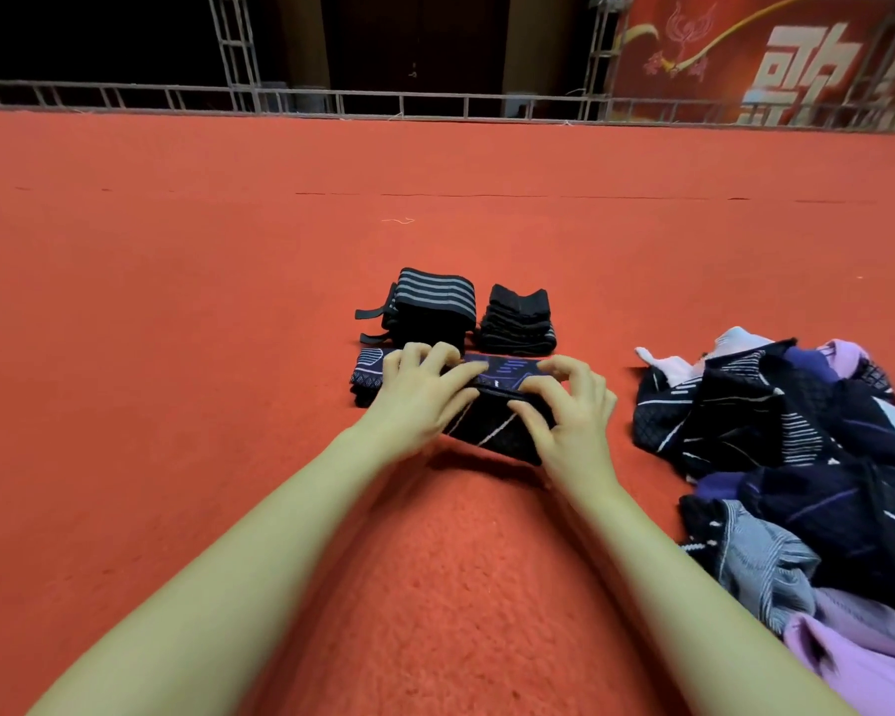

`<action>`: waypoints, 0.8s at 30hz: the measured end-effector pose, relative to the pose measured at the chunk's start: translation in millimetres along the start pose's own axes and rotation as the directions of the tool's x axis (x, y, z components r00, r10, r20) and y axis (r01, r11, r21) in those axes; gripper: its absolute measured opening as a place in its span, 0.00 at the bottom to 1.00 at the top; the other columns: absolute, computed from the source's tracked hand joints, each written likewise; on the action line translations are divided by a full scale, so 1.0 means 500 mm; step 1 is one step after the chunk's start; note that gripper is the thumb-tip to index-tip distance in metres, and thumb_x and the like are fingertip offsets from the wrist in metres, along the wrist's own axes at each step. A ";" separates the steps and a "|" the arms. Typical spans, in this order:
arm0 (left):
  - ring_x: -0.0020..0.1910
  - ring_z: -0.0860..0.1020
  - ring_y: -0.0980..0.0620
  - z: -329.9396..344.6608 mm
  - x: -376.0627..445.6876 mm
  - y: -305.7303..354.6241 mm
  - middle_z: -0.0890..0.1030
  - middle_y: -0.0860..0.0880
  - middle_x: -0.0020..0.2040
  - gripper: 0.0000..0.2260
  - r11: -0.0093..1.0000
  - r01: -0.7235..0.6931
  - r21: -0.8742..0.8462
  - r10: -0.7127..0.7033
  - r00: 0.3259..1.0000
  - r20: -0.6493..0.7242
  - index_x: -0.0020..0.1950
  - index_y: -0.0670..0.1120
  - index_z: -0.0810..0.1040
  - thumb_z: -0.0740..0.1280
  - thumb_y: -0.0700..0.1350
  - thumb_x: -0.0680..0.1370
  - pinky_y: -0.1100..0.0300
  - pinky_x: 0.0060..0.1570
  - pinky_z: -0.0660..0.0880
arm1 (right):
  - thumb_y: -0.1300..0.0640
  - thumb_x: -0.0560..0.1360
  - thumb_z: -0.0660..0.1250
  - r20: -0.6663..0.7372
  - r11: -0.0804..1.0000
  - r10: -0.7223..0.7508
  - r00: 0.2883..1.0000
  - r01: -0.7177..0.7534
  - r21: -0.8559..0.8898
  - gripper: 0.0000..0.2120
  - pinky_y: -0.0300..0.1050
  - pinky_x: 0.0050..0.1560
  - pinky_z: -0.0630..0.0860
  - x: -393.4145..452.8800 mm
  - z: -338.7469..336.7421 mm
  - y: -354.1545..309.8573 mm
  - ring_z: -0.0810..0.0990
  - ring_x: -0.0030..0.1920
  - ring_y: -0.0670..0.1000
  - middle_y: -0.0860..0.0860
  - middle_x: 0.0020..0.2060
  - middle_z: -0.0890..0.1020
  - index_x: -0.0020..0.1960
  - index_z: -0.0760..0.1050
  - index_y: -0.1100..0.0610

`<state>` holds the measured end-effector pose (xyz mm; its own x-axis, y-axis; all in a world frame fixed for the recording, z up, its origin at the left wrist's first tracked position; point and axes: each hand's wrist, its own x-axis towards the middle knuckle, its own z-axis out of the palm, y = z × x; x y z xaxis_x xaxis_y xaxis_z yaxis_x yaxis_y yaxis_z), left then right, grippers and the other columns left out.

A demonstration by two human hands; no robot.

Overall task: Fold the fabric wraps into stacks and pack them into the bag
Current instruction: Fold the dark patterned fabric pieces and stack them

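Observation:
A dark folded wrap with white diagonal lines (492,431) lies on the red carpet in front of me. My left hand (425,390) and my right hand (569,405) both grip its far edge with curled fingers. Under it, a flat pile of navy patterned wraps (370,372) sticks out to the left. Behind stand two stacks: black wraps with grey stripes (430,307) and plain black wraps (518,320). A loose heap of unfolded dark, purple and lilac wraps (796,472) sits at my right. No bag is in view.
Red carpet (177,302) stretches all around, with a seam line across the far part. A metal truss rail (435,103) runs along the back edge, and a red banner (771,54) hangs at the far right.

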<state>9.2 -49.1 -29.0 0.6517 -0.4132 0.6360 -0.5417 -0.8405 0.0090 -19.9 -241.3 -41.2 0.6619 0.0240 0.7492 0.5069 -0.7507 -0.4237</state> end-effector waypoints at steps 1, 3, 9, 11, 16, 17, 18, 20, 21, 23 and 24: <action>0.50 0.66 0.48 0.007 0.008 -0.005 0.76 0.48 0.50 0.15 1.000 -0.010 -0.019 0.009 0.999 -0.032 0.58 0.53 0.77 0.57 0.55 0.77 0.49 0.48 0.65 | 0.48 0.72 0.64 0.006 1.000 -0.015 1.000 0.015 -0.008 0.11 0.39 0.51 0.55 0.010 0.002 0.009 0.69 0.54 0.50 0.50 0.52 0.76 0.48 0.79 0.53; 0.50 0.67 0.49 0.018 0.026 -0.009 0.77 0.49 0.49 0.11 0.999 -0.030 -0.043 0.026 0.995 -0.097 0.53 0.51 0.76 0.59 0.53 0.76 0.53 0.49 0.60 | 0.48 0.72 0.63 0.013 0.998 -0.039 0.999 0.039 -0.050 0.11 0.41 0.48 0.54 0.030 0.007 0.025 0.71 0.51 0.48 0.47 0.48 0.79 0.48 0.79 0.52; 0.48 0.78 0.49 0.053 0.106 -0.017 0.83 0.49 0.49 0.09 0.985 -0.144 0.096 0.163 0.955 -0.246 0.48 0.44 0.83 0.65 0.45 0.76 0.55 0.48 0.66 | 0.49 0.72 0.62 -0.031 0.979 -0.079 0.996 0.072 -0.189 0.14 0.41 0.48 0.51 0.106 0.034 0.087 0.70 0.48 0.49 0.49 0.44 0.80 0.50 0.81 0.55; 0.47 0.81 0.47 0.071 0.138 -0.025 0.83 0.46 0.52 0.05 0.982 -0.163 0.099 0.184 0.947 -0.264 0.46 0.42 0.83 0.68 0.40 0.74 0.55 0.47 0.69 | 0.52 0.71 0.64 -0.067 0.980 -0.093 0.993 0.079 -0.185 0.11 0.42 0.49 0.53 0.135 0.044 0.108 0.71 0.48 0.49 0.50 0.44 0.79 0.48 0.82 0.54; 0.50 0.82 0.44 0.132 0.174 -0.037 0.82 0.40 0.55 0.01 0.977 -0.161 0.137 0.183 0.970 -0.163 0.40 0.39 0.81 0.70 0.35 0.71 0.53 0.53 0.71 | 0.59 0.65 0.71 0.011 0.970 -0.110 0.994 0.110 -0.218 0.08 0.46 0.52 0.57 0.173 0.079 0.163 0.76 0.51 0.50 0.48 0.48 0.82 0.43 0.83 0.52; 0.49 0.82 0.44 0.149 0.167 -0.040 0.81 0.39 0.56 0.02 0.973 -0.171 0.152 0.188 0.977 -0.102 0.38 0.40 0.81 0.69 0.36 0.71 0.52 0.54 0.70 | 0.58 0.64 0.71 0.077 0.964 -0.111 0.991 0.126 -0.236 0.08 0.46 0.52 0.57 0.165 0.086 0.176 0.78 0.51 0.51 0.48 0.49 0.83 0.42 0.82 0.52; 0.49 0.82 0.44 0.164 0.155 -0.041 0.81 0.39 0.56 0.02 0.969 -0.182 0.165 0.187 0.982 -0.018 0.37 0.41 0.81 0.69 0.39 0.70 0.52 0.55 0.71 | 0.57 0.63 0.71 0.145 0.959 -0.101 0.984 0.136 -0.250 0.08 0.46 0.52 0.57 0.150 0.092 0.189 0.80 0.51 0.52 0.49 0.49 0.83 0.42 0.82 0.51; 0.46 0.82 0.45 0.187 0.132 -0.042 0.82 0.40 0.53 0.07 0.974 -0.179 0.140 0.156 0.974 0.164 0.38 0.42 0.80 0.76 0.43 0.66 0.55 0.51 0.75 | 0.53 0.63 0.71 0.258 0.959 -0.040 0.965 0.110 -0.261 0.09 0.47 0.55 0.57 0.116 0.101 0.206 0.83 0.50 0.52 0.50 0.49 0.84 0.42 0.83 0.51; 0.45 0.82 0.45 0.192 0.122 -0.041 0.82 0.41 0.52 0.11 0.981 -0.153 0.122 0.121 0.965 0.232 0.40 0.43 0.80 0.78 0.46 0.65 0.56 0.49 0.76 | 0.51 0.64 0.70 0.293 0.961 0.002 0.956 0.079 -0.264 0.10 0.47 0.57 0.57 0.103 0.103 0.210 0.83 0.52 0.52 0.50 0.50 0.84 0.44 0.83 0.51; 0.56 0.79 0.46 0.185 0.111 -0.027 0.79 0.41 0.60 0.17 0.994 -0.072 0.083 0.043 0.949 0.313 0.56 0.43 0.79 0.71 0.51 0.73 0.55 0.58 0.71 | 0.47 0.68 0.69 0.331 0.958 0.074 0.941 0.026 -0.286 0.14 0.48 0.61 0.54 0.090 0.104 0.207 0.80 0.58 0.50 0.50 0.55 0.83 0.51 0.83 0.51; 0.64 0.74 0.47 0.181 0.109 -0.020 0.74 0.42 0.67 0.21 0.994 -0.050 0.099 0.013 0.939 0.345 0.66 0.43 0.74 0.64 0.54 0.78 0.53 0.66 0.64 | 0.46 0.71 0.68 0.350 0.950 0.094 0.932 0.022 -0.313 0.16 0.48 0.63 0.52 0.090 0.103 0.202 0.77 0.62 0.49 0.49 0.59 0.81 0.56 0.81 0.50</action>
<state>98.3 -94.9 -64.2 0.7877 -0.5197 0.3309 -0.5186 -0.8492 -0.0993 89.4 -282.2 -76.5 0.8577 0.1828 0.4806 0.3229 -0.9188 -0.2270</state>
